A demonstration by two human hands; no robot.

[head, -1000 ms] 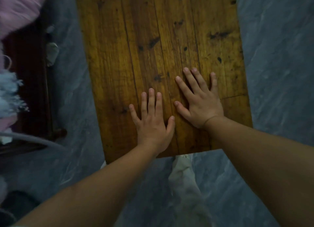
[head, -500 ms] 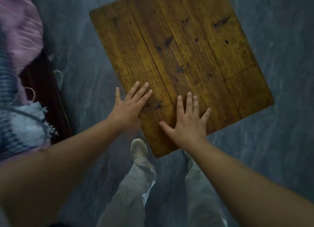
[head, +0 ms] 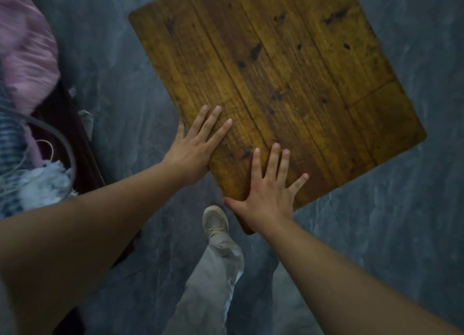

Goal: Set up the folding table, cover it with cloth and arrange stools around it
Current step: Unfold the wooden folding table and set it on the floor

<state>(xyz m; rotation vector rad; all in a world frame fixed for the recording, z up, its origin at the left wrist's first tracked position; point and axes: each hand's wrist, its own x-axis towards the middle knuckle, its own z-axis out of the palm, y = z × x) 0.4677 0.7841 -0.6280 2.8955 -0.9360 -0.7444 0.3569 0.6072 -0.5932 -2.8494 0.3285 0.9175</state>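
The folding table's worn wooden plank top (head: 288,78) stands below me on a grey marbled floor, turned at an angle with one corner toward my feet. My left hand (head: 195,146) lies flat with straight fingers across the top's left edge near that corner. My right hand (head: 271,189) presses flat with spread fingers on the corner itself, thumb along the edge. Neither hand holds anything. The table's legs are hidden under the top. No cloth cover or stools are visible.
A dark wooden piece of furniture (head: 75,138) stands at the left with pink fabric (head: 27,51) and blue-white fringed fabric (head: 42,181) piled on it. My shoe (head: 216,221) and grey trouser leg are just below the table corner. Grey floor (head: 376,234) surrounds the table.
The table top now appears rotated, corner toward me. My left hand has slid from the surface to the left edge; my right hand has shifted down onto the near corner.
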